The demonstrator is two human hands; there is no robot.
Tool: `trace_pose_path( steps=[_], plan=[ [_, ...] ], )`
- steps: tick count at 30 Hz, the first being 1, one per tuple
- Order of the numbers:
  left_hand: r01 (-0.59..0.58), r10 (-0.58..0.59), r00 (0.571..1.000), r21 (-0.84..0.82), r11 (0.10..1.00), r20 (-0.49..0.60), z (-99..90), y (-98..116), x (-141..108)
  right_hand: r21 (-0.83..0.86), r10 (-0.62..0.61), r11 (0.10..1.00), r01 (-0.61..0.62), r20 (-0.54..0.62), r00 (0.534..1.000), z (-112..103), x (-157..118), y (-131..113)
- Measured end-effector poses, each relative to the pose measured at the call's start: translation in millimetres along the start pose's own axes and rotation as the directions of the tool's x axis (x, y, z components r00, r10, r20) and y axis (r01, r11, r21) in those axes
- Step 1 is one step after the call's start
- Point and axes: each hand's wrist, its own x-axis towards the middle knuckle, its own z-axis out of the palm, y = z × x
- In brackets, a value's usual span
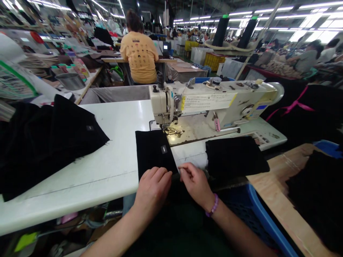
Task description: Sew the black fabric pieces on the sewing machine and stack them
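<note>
Left hand [154,185], right hand [194,180]: curled at cloth [150,151], can't tell if gripping.
Tag [164,149], past fingers: on cloth.
Sewing: likely unfinished.

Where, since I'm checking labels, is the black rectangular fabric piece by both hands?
In the head view, the fabric lies just left of centre on the white tabletop, its far end by the cream metal sewing machine, near end under the left hand.

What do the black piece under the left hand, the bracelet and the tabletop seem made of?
Black piece: probably fabric, matte, showing dark without shine. Bracelet: rounded purple beads, seemingly glossy; plastic or stone, I cannot tell. Tabletop: likely laminate, smooth white, judging by its soft reflections.
</note>
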Motion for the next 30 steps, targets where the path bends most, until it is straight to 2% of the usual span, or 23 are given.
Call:
trace_pose_path(
  steps=[1, 2, 4, 6, 9, 11, 14, 18, 22, 26, 30],
  plan=[
    [0.006, -0.006, 1.0, -0.012, 1.0, 0.0, -1.5, -0.5, 0.6, -0.131, -0.17, 0.978, 0.163, -0.046, 0.984, -2.5, -0.4, 1.2],
    [0.01, -0.01, 1.0, -0.022, 1.0, 0.008, -3.5, -0.7, 2.1, -0.262, -0.343, 0.911, 0.319, -0.052, 0.938, -4.9, 0.1, 2.0],
    [0.022, -0.02, 0.998, -0.042, 0.999, 0.057, -8.4, -1.3, 7.9, -0.432, -0.585, 0.73, 0.529, 0.004, 0.811, -8.7, 3.4, 2.5],
    [0.067, -0.058, 0.989, -0.069, 0.995, 0.133, -13.2, -4.0, 16.1, -0.506, -0.699, 0.593, 0.626, 0.062, 0.712, -11.0, 8.4, 1.6],
    [0.083, -0.065, 0.976, -0.079, 0.993, 0.209, -15.1, -13.1, 26.0, -0.519, -0.752, 0.498, 0.694, 0.14, 0.644, -11.9, 14.1, 0.2],
    [0.012, 0.002, 0.973, -0.057, 0.998, 0.231, -11.6, -20.1, 27.2, -0.495, -0.75, 0.491, 0.717, 0.179, 0.637, -11.4, 14.8, 1.0],
    [-0.071, 0.075, 0.96, -0.025, 0.997, 0.268, -3.2, -27.5, 22.5, -0.486, -0.729, 0.507, 0.712, 0.198, 0.655, -10.8, 13.1, 4.2],
    [-0.081, 0.079, 0.953, -0.004, 0.997, 0.293, 3.3, -34.0, 19.7, -0.499, -0.708, 0.51, 0.701, 0.219, 0.671, -11.0, 14.7, 5.3],
    [-0.084, 0.075, 0.952, 0.018, 0.996, 0.298, 4.9, -44.2, 27.3, -0.503, -0.702, 0.531, 0.682, 0.19, 0.686, -9.2, 27.3, 2.1],
    [-0.116, 0.107, 0.959, 0.019, 0.993, 0.262, 7.3, -53.5, 33.7, -0.498, -0.696, 0.547, 0.673, 0.177, 0.696, -5.5, 43.4, -0.7],
    [-0.153, 0.158, 0.973, -0.044, 0.987, 0.167, 10.5, -56.1, 34.0, -0.509, -0.672, 0.557, 0.656, 0.187, 0.716, -2.9, 57.2, -3.4]
  ],
)
